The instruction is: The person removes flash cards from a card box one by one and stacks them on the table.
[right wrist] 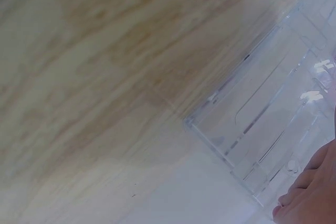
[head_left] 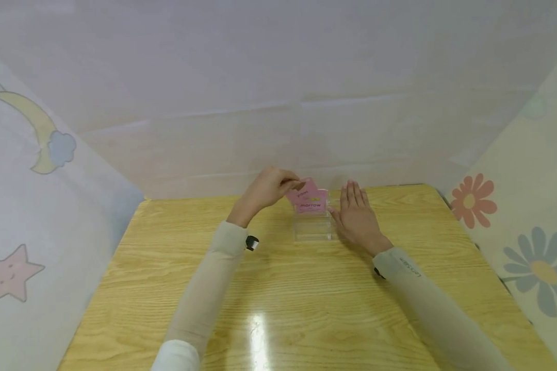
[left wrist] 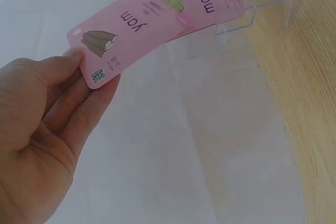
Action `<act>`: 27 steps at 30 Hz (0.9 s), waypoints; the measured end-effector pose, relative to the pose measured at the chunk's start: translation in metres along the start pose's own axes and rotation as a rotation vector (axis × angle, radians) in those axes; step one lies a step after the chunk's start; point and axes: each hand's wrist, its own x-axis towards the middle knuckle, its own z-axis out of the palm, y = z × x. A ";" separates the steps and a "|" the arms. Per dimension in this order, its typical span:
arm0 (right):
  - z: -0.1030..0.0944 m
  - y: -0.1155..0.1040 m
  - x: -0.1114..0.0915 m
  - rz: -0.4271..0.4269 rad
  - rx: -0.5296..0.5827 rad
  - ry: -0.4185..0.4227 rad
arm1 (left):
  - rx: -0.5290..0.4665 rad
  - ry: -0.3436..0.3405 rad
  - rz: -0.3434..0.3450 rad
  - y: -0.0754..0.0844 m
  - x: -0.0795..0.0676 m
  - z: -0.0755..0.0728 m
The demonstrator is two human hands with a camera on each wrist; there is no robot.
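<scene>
The left hand (head_left: 269, 188) pinches one pink card with the word "yam" (left wrist: 113, 35) between thumb and fingers, at its end. This card is thin and smooth, with rounded corners, a printed brown root and a small square code; it is held tilted and overlaps a second pink card, "marrow" (head_left: 312, 207), which shows green vegetables. The marrow card stands at the rear of a stepped stand (head_left: 313, 232) of clear, hard plastic, whose straight edges and corners catch some glossy light. The right hand (head_left: 358, 220) is flat beside the stand, its fingers straight and near together, the thumb by the edge; whether it presses the plastic, I cannot tell. The surface (head_left: 283, 288) is yellowish, with long wavy wood grain and a bright reflection. Behind it hangs a pale, slightly creased sheet (head_left: 278, 103). Both forearms wear beige, close-fitting sleeves (head_left: 203, 299).
</scene>
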 end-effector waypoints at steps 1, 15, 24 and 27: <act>0.001 0.001 0.000 0.001 -0.001 -0.005 | -0.002 0.004 0.000 -0.002 -0.001 -0.001; 0.003 0.003 0.002 0.001 0.020 -0.001 | -0.071 0.020 -0.074 -0.024 -0.018 -0.013; 0.003 0.001 0.005 -0.003 0.017 -0.006 | -0.118 0.017 -0.097 -0.035 -0.029 -0.010; 0.002 0.000 0.005 -0.002 0.026 -0.010 | -0.139 0.006 -0.112 -0.039 -0.032 -0.010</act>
